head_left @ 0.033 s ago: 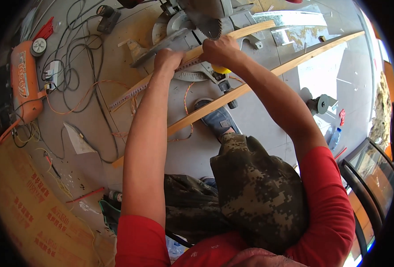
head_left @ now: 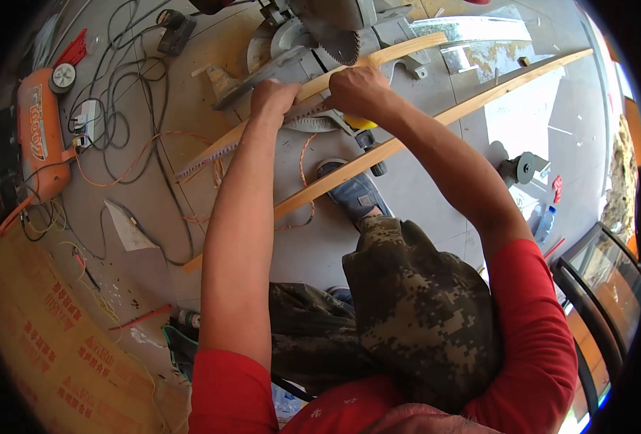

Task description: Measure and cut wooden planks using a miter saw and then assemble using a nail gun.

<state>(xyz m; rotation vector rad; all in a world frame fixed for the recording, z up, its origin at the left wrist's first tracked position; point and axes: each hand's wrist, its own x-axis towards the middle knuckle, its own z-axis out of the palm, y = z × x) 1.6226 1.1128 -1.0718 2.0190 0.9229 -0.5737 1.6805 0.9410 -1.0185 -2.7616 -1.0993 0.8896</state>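
Note:
A narrow wooden strip (head_left: 407,49) crosses the miter saw (head_left: 291,61), just below its round toothed blade (head_left: 338,45). An extended steel measuring tape (head_left: 212,156) runs along the strip. My left hand (head_left: 270,100) is closed on the strip and tape, left of the blade. My right hand (head_left: 357,88) grips them just below the blade, with a yellow tape case (head_left: 360,121) partly hidden beneath it; I cannot tell whether it holds the case. A longer wooden strip (head_left: 451,116) lies diagonally below both hands.
An orange compressor (head_left: 40,137), tangled cables and a power strip (head_left: 85,119) are at left. An angle grinder (head_left: 519,168) and a bottle (head_left: 545,224) lie at right. Cardboard sheeting (head_left: 60,340) covers the lower left. My foot (head_left: 346,188) is under the longer strip.
Almost nothing differs; the tape and the long strip have shifted very slightly, with both hands still in the same grip.

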